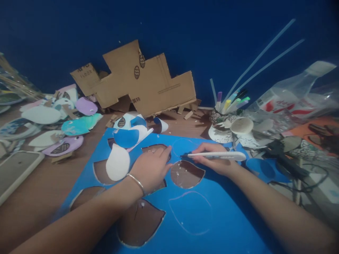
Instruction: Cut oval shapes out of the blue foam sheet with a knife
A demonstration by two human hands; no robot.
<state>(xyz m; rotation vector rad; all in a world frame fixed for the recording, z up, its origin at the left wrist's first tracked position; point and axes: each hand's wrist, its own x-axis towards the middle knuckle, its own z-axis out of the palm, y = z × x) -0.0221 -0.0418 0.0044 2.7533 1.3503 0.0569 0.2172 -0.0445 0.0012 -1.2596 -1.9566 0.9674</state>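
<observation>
A blue foam-like sheet (227, 215) lies in front of me, with several leaf- or drop-shaped holes cut through it. My left hand (152, 167) rests flat on the sheet, fingers stretched out, between the cut holes. My right hand (212, 155) grips a white pen-shaped tool (225, 155); its dark narrow tip points left, near a faintly drawn outline (182, 140) and just above a cut hole (186, 174). I cannot tell whether it is a knife or a marker. Another pale drawn outline (190, 213) shows lower down. Beside my left hand lies a white drop-shaped piece (118, 162).
Painted fish-like cutouts (79, 125) pile up at the left, above a phone-like grey object (19, 173). A cardboard piece (148, 84) leans against the blue wall. At the right stand a cup of markers (225, 114) and a plastic bottle (291, 91), with cables below.
</observation>
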